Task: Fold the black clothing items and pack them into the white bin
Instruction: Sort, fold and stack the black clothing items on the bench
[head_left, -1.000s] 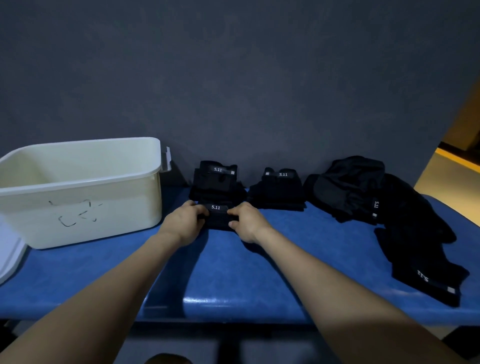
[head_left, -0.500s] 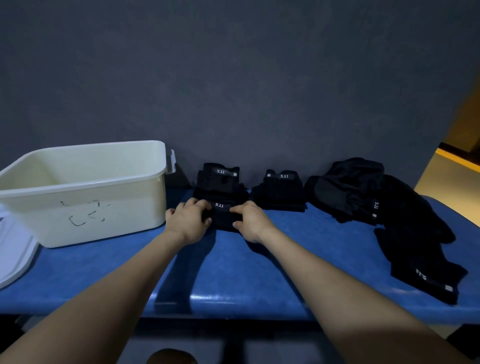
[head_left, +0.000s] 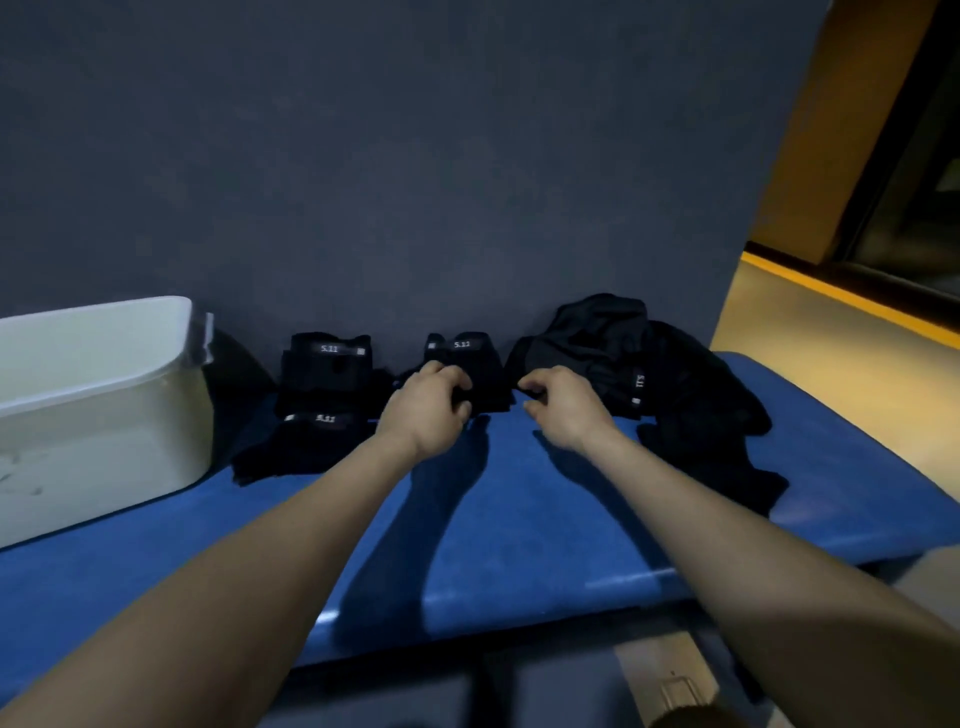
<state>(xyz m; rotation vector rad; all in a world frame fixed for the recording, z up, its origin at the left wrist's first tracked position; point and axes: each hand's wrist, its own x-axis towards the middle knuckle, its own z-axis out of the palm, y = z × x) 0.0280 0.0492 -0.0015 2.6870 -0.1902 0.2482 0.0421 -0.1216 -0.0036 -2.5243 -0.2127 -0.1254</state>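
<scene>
Head view. Blue worktop (head_left: 519, 519) runs across the lower half of the frame, dark wall behind it. White bin (head_left: 104, 415) at the left edge, sitting on the worktop; inside not visible from here.

Just right of the bin, left of centre: one folded black item (head_left: 327, 364) with a "5.11" label against the wall, another folded item (head_left: 306, 441) with the same label lying in front of it, touching it.

Centre of frame: a third folded black item (head_left: 483, 369), label up. Left hand (head_left: 428, 408) is on its front left edge, fingers curled into the fabric, gripping it. Right hand (head_left: 563, 405) sits at its right edge, fingers curled; cannot tell if they actually hold cloth or just hover beside it.

Right of centre: loose pile of unfolded black clothing (head_left: 675, 389) spread from the wall toward the worktop's front right, just beside the right hand. Both forearms bare, reaching in from the bottom corners.
</scene>
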